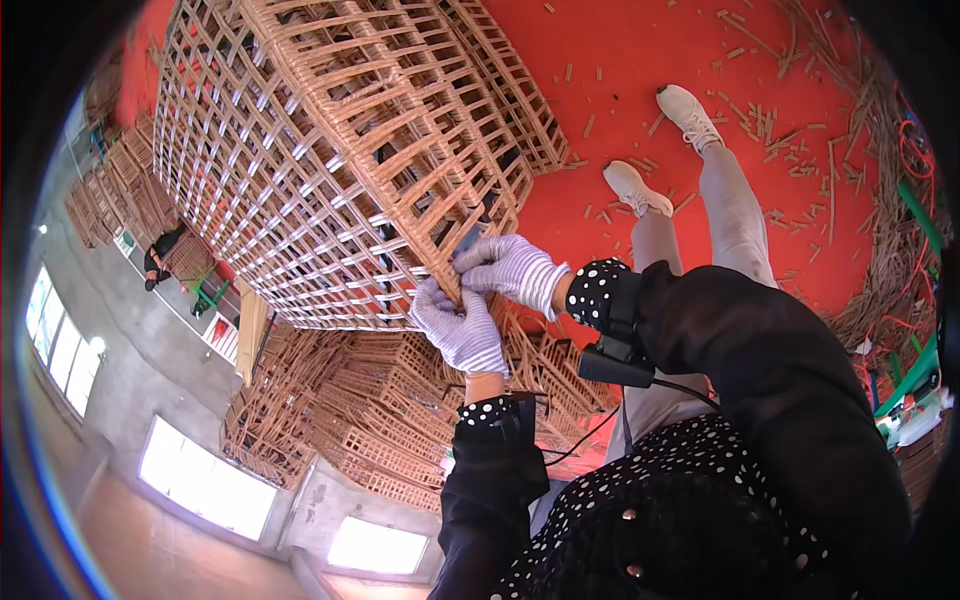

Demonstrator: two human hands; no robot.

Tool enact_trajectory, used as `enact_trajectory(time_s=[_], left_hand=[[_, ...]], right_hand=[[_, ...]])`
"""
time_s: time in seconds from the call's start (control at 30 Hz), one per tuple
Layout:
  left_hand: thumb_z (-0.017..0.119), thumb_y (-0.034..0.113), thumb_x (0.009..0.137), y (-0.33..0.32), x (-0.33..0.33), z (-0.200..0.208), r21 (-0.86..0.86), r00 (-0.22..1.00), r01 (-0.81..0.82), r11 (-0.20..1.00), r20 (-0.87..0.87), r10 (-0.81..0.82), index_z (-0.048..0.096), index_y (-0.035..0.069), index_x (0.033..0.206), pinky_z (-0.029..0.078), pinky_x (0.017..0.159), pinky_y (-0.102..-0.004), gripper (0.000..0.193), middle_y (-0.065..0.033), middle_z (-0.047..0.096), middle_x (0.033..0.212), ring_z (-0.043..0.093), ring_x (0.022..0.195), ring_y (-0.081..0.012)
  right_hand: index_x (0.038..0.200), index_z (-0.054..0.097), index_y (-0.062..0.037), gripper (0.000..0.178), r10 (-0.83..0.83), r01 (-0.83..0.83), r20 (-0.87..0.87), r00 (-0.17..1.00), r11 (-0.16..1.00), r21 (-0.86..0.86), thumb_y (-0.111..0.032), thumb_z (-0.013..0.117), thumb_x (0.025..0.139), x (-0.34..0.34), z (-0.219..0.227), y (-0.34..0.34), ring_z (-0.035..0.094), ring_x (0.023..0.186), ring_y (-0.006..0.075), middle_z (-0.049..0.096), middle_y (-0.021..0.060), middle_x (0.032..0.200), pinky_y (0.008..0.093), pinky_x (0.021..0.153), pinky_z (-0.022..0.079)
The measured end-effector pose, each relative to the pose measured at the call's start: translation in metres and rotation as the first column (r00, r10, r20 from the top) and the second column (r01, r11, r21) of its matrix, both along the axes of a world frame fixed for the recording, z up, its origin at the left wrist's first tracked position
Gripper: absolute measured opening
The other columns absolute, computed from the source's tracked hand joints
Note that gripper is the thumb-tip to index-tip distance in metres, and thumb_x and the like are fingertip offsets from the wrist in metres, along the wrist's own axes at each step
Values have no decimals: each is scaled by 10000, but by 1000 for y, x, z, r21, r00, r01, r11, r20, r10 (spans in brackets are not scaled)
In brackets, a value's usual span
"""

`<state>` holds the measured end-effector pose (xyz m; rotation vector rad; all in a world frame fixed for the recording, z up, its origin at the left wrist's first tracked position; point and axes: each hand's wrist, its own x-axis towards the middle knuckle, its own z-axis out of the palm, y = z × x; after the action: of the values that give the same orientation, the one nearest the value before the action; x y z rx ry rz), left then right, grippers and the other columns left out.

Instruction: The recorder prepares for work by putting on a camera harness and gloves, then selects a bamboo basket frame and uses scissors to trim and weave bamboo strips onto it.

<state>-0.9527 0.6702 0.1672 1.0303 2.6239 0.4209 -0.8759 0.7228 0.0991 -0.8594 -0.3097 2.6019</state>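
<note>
A large open-lattice wicker piece (340,170) in brown cane fills the upper left, tilted so one corner points toward me. My left hand (460,332), in a purple-and-white striped glove, is closed on that corner's wrapped edge, fingers bent around the cane. Just right of it, my right hand (512,272), in a matching glove, pinches at the same edge. Whatever lies between the right fingertips is too small and covered to name. A small blue-grey flat patch (468,240) shows beside those fingertips; I cannot tell what it is.
More wicker lattice pieces (370,400) are stacked beyond my left hand. Cut cane bits (760,125) litter the red floor (600,60). Long loose cane (880,240) is heaped at the right, near green bars (915,375). A black cable (590,432) hangs by my wrists. Another person (160,258) is far left.
</note>
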Motion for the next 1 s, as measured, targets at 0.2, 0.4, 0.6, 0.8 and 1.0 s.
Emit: enact_trajectory(time_s=[0.2, 0.4, 0.6, 0.8, 1.0], left_hand=[[592, -4, 717, -3, -3, -3, -43, 999, 0, 999, -35, -2, 427, -2, 1055, 427, 636, -210, 376, -41, 471, 871, 472, 713, -89], [632, 32, 680, -3, -3, -2, 3, 999, 33, 999, -42, -33, 466, -10, 1011, 427, 653, -294, 373, -91, 451, 874, 472, 697, -169], [632, 67, 708, -1, -6, 10, 5, 995, 90, 996, -35, -90, 484, -4, 1008, 424, 650, -286, 342, -89, 473, 878, 485, 703, -172], [618, 127, 749, -15, -29, 30, 118, 970, -168, 979, -158, 185, 420, -11, 1118, 384, 834, -344, 442, -161, 405, 1129, 434, 981, -267], [622, 167, 762, -29, -63, 28, 29, 323, -919, 392, 623, 712, 267, 33, 1266, 360, 903, -400, 631, -147, 344, 1265, 396, 1110, -275]], right_hand=[[911, 627, 5, 177, 64, -65, -9, 998, 994, -86, -22, 627, 736, -1, -1, 2, 591, 748, 141, 631, 76, 841, 255, 687, 488], [915, 561, 4, 288, 171, -287, 364, 916, 911, 295, -163, 682, 715, 1, 9, 36, 586, 815, 183, 603, 102, 842, 293, 755, 468], [1098, 470, -12, 450, -81, -107, 373, 924, 883, 458, -135, 688, 723, -14, 20, 79, 539, 856, 161, 556, 91, 981, 291, 781, 456], [1207, 399, -32, 573, -116, -150, 452, 884, 848, 509, -156, 692, 731, -31, 32, 128, 534, 869, 180, 534, 114, 1034, 292, 795, 454], [1233, 362, 7, 635, -6, -274, 511, 859, 839, 471, -219, 685, 735, -44, 43, 152, 532, 907, 189, 563, 121, 1002, 296, 796, 443]])
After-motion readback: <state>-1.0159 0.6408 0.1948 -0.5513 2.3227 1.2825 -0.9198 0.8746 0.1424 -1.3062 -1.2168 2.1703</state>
